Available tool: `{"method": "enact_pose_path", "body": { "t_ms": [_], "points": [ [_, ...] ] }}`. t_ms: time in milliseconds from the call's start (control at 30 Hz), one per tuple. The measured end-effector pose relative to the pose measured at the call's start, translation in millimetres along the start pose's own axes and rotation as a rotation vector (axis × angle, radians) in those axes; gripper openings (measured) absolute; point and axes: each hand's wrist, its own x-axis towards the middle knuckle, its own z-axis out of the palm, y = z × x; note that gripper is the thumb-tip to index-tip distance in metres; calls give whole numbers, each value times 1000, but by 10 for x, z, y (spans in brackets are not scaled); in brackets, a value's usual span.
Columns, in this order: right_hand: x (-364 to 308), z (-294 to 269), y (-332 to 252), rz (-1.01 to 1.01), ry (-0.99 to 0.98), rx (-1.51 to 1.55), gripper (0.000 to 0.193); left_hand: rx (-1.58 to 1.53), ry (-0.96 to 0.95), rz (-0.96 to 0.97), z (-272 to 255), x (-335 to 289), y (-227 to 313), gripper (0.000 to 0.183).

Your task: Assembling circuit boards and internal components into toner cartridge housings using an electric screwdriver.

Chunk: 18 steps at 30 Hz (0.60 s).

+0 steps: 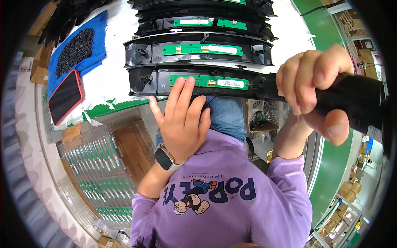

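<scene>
My right hand (308, 84) is wrapped round a thick black power screwdriver (357, 97) that lies nearly level. Its tip points left, at the right end of a green circuit board (199, 82). That board sits inside the nearest curved black plastic housing (138, 84). My left hand (182, 124) is open, fingers stretched out. Two of its fingertips rest on the board's left part, and the other fingers lie at the housing's near edge. Whether a screw is under the tip is too small to tell.
Several similar housings with boards, such as this one (153, 50), line up behind. At the left, a heap of small black screws (75, 51) lies on a blue cloth (97, 39), beside a red-cased phone (66, 99). Clear trays of boards (97, 169) stand below the table's left edge.
</scene>
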Motion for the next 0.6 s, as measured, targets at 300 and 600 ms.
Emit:
{"method": "enact_pose_path", "body": {
  "t_ms": [300,600],
  "points": [
    [-25,-45,-99,-3,32,11,43,-22,-22,-15,-28,11,83,29],
    [129,-782,-243,710,496,-1068,42,-42,32,203,-181,-89,36,34]
  ]
}}
